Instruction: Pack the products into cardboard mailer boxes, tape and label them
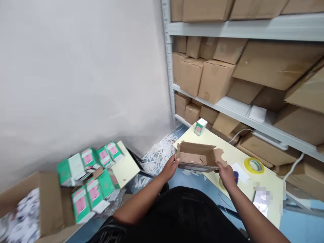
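An open brown cardboard box [194, 158] is held up between my two hands, over the near left edge of the pale table. Its inside looks bare, and a notched flap stands out at the right end. My left hand [170, 167] grips the left end, with the thumb on the rim. At the right end, my right hand [226, 174] pinches the corner by the flap. A dark blue and red object [236, 177] lies partly hidden behind my right hand. Beside it on the table is a white sheet of paper [240, 172].
On the pale table [222, 145] are a small green and white carton [200, 127] and a yellow tape roll [253, 165]. Several green and pink cartons [92, 192] lie at left, near a large box [50, 206] of paper scraps. Shelves [243, 30] of cardboard boxes line the right. Paper strips [159, 152] litter the floor.
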Motion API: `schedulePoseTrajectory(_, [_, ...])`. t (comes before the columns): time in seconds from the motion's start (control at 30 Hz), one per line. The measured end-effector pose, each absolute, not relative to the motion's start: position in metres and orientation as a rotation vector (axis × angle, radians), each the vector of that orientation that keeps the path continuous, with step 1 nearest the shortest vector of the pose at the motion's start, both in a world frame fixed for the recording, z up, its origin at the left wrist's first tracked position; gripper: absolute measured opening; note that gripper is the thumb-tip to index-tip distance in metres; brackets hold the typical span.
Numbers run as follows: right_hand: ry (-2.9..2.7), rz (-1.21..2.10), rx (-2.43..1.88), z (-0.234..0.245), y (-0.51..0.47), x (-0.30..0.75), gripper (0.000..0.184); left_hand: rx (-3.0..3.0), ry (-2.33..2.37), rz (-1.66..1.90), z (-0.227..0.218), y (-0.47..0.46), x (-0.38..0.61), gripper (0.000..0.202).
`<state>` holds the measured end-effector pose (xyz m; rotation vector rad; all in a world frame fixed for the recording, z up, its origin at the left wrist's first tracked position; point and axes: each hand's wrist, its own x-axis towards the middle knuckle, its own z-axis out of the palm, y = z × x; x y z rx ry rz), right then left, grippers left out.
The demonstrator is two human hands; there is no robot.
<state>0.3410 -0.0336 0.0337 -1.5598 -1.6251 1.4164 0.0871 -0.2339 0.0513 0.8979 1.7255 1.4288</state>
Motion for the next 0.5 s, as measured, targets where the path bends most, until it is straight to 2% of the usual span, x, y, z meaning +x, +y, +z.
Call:
schedulePoseTrajectory(0.27, [-1.802,1.809,-1.174,0.050,-0.089,0.246,0.054,0.596,1.940,1.592,0.076,-0.356,0.065,0.067])
schedulePoseTrajectory(0.5, [-2.006,1.679,-1.118,0.051,-0.167,0.168,0.048,0.558,1.976,1.728,0.086,-0.478,0.039,0.074])
